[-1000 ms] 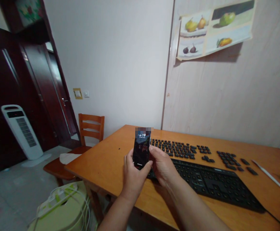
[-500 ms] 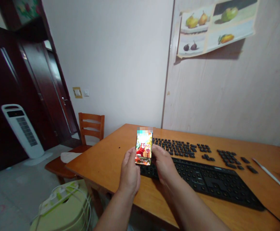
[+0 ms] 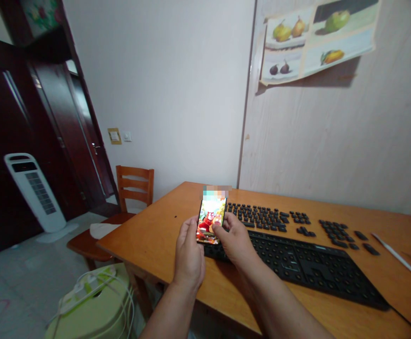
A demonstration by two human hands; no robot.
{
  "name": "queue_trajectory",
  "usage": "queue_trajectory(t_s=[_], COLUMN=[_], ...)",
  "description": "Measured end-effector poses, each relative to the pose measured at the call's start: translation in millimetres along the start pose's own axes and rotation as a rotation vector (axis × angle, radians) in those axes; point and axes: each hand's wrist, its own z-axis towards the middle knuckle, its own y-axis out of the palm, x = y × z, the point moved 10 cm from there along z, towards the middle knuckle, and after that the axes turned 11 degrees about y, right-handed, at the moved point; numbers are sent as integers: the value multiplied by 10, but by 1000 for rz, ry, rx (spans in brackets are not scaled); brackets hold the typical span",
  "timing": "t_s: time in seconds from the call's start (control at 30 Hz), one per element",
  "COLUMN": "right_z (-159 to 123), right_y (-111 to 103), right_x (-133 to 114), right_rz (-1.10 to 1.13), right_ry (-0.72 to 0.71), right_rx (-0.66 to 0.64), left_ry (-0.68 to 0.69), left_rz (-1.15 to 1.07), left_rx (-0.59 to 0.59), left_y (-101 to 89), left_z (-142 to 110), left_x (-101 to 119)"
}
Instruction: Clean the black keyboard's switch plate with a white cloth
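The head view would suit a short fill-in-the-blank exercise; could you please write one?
The left hand holds a lit ____.
The thumb of the ____ lies over its screen.
Between the black ____ and the wall lie loose keycaps.
The paintings on the wall show ____.

Missing words: phone; right hand; keyboard; fruit.

Both hands (image 3: 189, 254) (image 3: 238, 240) curled, close together

Home interior, wooden chair (image 3: 135, 183), fruit paintings (image 3: 319, 43), dark door (image 3: 2, 110)
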Motion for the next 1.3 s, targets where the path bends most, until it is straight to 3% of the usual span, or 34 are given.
queue_trajectory(t_s=[0.17,0.53,1.3], right_z=[-22,-5,-22], right_y=[-125,-113,-91], right_x=[-86,-23,-77], right_rz=[-104,-9,6], right_ry=[-19,55,66], right_rx=[90,58,32], left_ry=[-12,24,2], left_rz=[8,42,25], left_rx=[-8,-6,3], left_y=[14,1,-7], left_z=[-15,8,15], left_x=[-34,-22,-57])
